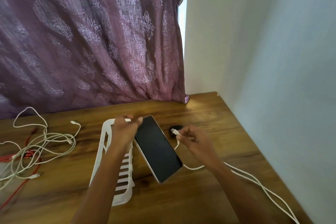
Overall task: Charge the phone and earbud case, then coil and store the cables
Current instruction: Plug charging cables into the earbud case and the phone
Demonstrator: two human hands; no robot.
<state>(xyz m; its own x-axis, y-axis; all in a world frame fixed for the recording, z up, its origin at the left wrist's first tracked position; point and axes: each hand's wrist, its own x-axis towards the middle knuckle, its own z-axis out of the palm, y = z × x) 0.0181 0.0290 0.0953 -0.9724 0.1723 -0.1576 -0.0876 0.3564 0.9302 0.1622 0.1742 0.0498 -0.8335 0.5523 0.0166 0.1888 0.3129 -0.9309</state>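
A dark-screened phone lies face up on the wooden table, slanting from upper left to lower right. My left hand hovers over its top end and pinches a small white cable plug. My right hand pinches another white plug whose white cable trails off the table at the lower right. That plug points at a small black earbud case lying just right of the phone, partly hidden behind it.
A white slotted plastic basket sits under my left forearm, left of the phone. A tangle of white and red cables spreads over the table's left side. A purple patterned curtain hangs behind; a pale wall borders the right.
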